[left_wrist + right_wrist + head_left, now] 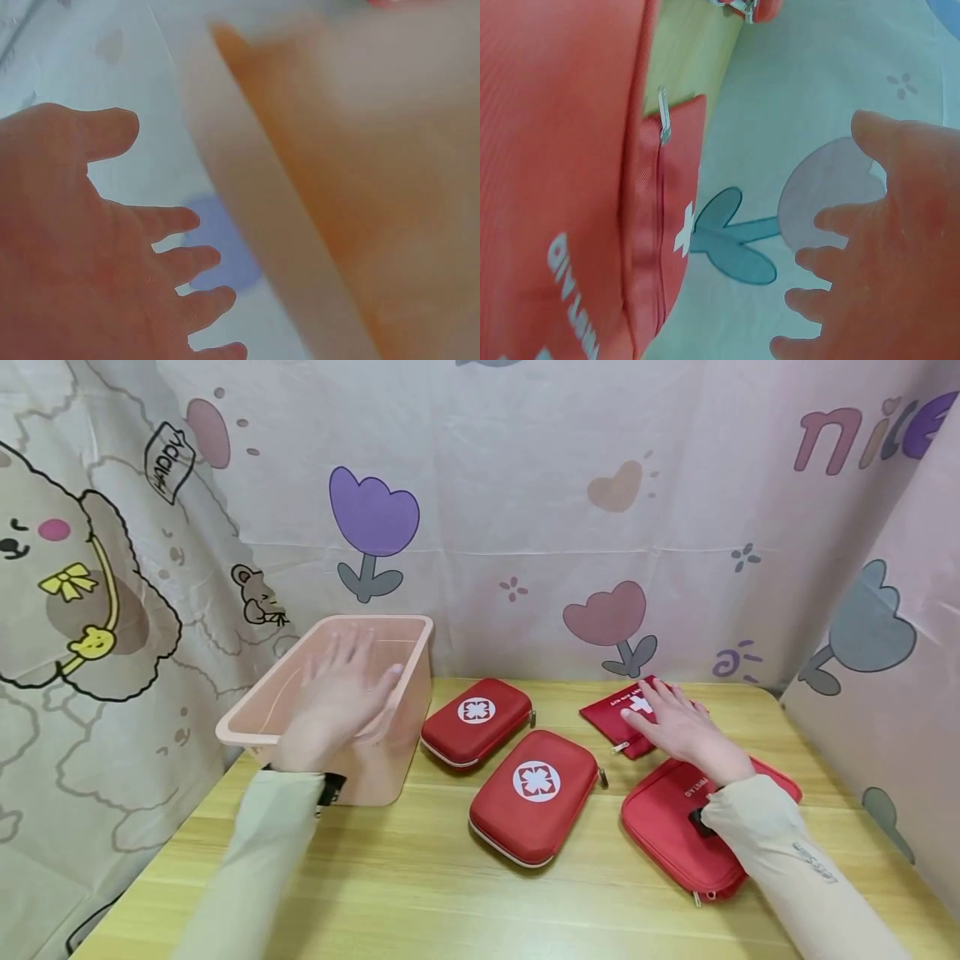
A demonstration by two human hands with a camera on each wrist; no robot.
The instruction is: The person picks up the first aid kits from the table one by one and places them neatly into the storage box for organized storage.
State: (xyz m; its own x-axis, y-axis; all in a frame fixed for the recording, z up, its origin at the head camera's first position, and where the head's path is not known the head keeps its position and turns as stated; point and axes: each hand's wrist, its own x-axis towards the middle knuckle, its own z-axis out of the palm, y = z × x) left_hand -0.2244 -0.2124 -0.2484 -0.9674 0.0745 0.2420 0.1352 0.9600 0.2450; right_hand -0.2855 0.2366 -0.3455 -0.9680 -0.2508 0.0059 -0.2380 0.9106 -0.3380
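Observation:
My left hand [337, 697], fingers spread and slightly blurred, hovers over the pink plastic bin [378, 772] at the left. In the left wrist view the bin's rim [240, 195] runs beside the fingertips, and the palm holds nothing. My right hand [686, 727] is stretched out over two red first aid pouches. The small flat pouch [606, 714] with a white cross lies behind, partly covered by the hand. Nearer is the larger soft pouch [667, 818], partly hidden under the wrist. The right wrist view shows the fingers apart from both pouches and nothing held.
Between the hands lie two red hard-shell cases with white round emblems: a smaller case [476, 722] behind and a larger case [532, 797] in front. The wooden table [420, 893] ends against a printed curtain [480, 585] at the back and sides.

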